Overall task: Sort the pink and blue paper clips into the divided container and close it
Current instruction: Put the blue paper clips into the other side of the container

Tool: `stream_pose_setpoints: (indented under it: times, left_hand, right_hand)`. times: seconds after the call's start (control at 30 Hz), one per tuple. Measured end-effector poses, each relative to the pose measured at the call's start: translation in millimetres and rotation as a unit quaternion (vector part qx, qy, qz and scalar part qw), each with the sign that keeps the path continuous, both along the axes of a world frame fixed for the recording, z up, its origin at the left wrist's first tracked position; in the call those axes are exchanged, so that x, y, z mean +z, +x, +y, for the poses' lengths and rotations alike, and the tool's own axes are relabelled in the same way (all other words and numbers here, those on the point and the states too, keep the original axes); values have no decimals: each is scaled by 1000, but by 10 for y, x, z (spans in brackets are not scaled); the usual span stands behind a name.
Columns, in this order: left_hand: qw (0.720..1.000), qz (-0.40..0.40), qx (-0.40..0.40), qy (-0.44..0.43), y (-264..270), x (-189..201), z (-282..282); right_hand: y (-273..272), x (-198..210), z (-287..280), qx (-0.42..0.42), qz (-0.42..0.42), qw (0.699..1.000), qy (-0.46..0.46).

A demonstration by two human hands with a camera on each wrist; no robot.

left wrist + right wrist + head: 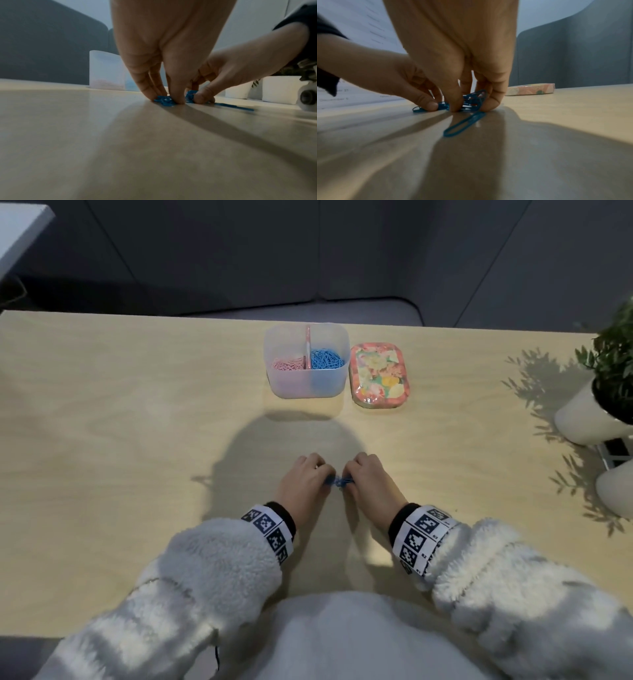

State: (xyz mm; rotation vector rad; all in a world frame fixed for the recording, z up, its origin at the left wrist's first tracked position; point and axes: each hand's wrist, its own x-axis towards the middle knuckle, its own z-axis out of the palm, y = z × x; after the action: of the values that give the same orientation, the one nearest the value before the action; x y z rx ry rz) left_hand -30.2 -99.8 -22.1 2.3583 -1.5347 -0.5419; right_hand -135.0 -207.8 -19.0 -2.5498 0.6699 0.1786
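A small cluster of blue paper clips lies on the wooden table between my two hands. My left hand pinches some of the blue clips with fingertips pressed on the table. My right hand pinches another bunch of blue clips between thumb and fingers. One loose blue clip lies flat just in front of the right hand. The translucent divided container stands open farther back, pink clips in its left half, blue clips in its right. Its floral lid lies flat to its right.
A potted plant in a white pot stands at the table's right edge, with another white pot nearer. A dark chair back rises beyond the table's far edge.
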Motion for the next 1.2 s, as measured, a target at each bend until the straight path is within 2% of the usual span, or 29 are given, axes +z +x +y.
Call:
stream_pose_setpoints:
  times: [0.13, 0.33, 0.43, 0.57, 0.63, 0.67, 0.73, 0.8, 1.0, 1.1, 1.2]
  left_hand:
    - [1000, 19, -7, 12, 74, 18, -44]
    - [995, 66, 49, 52, 105, 89, -113]
    - [995, 54, 32, 73, 70, 93, -113]
    - [996, 33, 22, 76, 39, 66, -105]
    - [995, 49, 35, 78, 46, 79, -108]
    - [995, 51, 40, 80, 48, 85, -107]
    - [994, 43, 40, 89, 41, 90, -110]
    - [994, 23, 28, 102, 30, 103, -124]
    - [989, -59, -22, 136, -5, 114, -127]
    - [984, -102, -51, 139, -20, 122, -97]
    - [985, -89, -53, 137, 17, 112, -60]
  right_hand:
    - [28, 41, -21, 17, 20, 1000, -10]
    - [52, 31, -29, 7, 49, 999, 6]
    - [-3, 56, -197, -64, 30, 994, 81]
    - [-256, 103, -418, -164, -43, 968, 186]
    - [-368, 96, -397, -205, -25, 959, 196]
    - [-407, 79, -350, -210, 0, 962, 173]
    - [-452, 40, -241, -191, 45, 975, 100]
    - [-431, 25, -130, -170, 66, 981, 64]
    - [-248, 2, -79, -164, 98, 975, 110]
    - [-210, 28, -116, -94, 134, 982, 90]
    - [-114, 174, -176, -9, 174, 981, 88]
